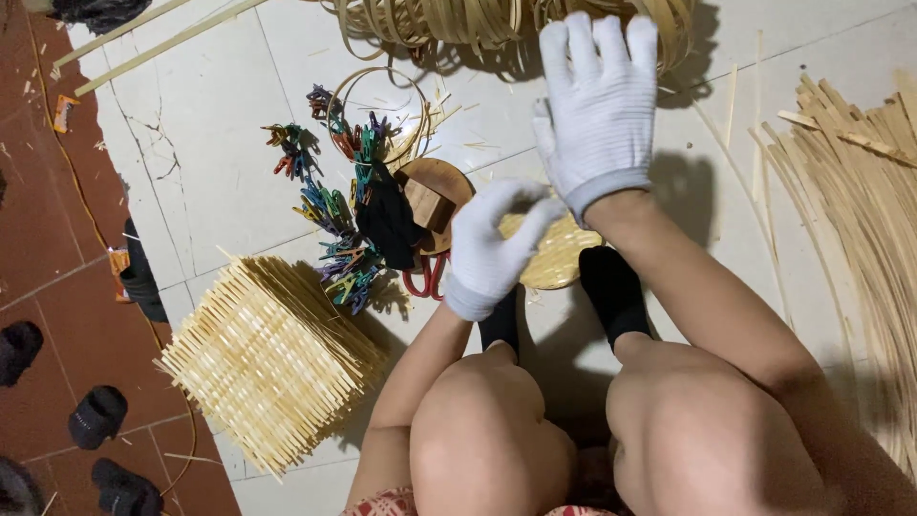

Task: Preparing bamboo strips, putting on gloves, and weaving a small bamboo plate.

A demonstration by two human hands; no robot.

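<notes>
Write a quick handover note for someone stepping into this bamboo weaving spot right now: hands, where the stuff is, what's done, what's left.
Left hand: white glove, fingers on the small round woven bamboo piece on the floor between the feet.
Right hand: gloved, open, raised above the piece, holding nothing.
Nearby: wooden disc with block, coloured clips, red-handled scissors, a finished-looking woven bamboo stack at left, loose bamboo strips at right, coiled strips ahead.
Done: round base partly woven.
Left: apparently the rest of the weave; its extent is hidden.
</notes>
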